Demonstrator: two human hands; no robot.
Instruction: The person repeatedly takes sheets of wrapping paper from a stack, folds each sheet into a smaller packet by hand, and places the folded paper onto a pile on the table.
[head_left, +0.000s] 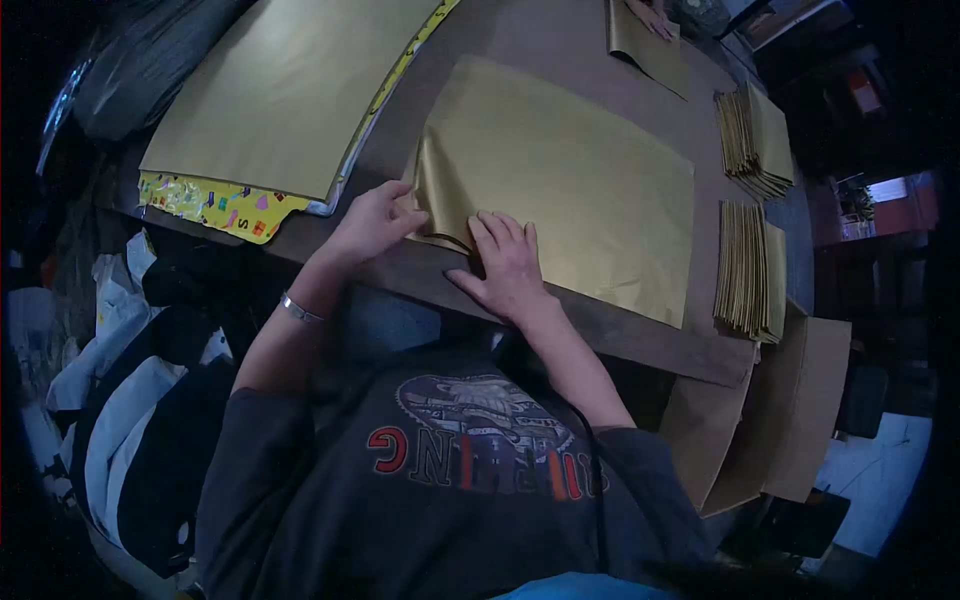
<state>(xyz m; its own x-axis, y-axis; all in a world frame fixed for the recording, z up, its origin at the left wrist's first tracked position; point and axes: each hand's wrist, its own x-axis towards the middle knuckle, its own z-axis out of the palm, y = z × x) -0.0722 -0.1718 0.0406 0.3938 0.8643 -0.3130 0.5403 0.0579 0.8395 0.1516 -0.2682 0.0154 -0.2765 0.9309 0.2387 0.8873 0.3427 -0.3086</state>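
Observation:
A large gold paper sheet (590, 190) lies on the table in front of me. Its left edge is lifted and curls over toward the right. My left hand (380, 222), with a bracelet on its wrist, pinches that curled edge at the near left corner. My right hand (507, 262) rests palm down on the sheet just right of the curl, fingers spread and the thumb out over the near edge.
A stack of larger gold sheets (280, 90) lies at the left on yellow printed wrapping (225, 205). Folded gold bundles (745, 265) stand along the right side, above an open cardboard box (790, 410). Across the brown table (520, 30), another person's hand (652, 18) touches a gold sheet.

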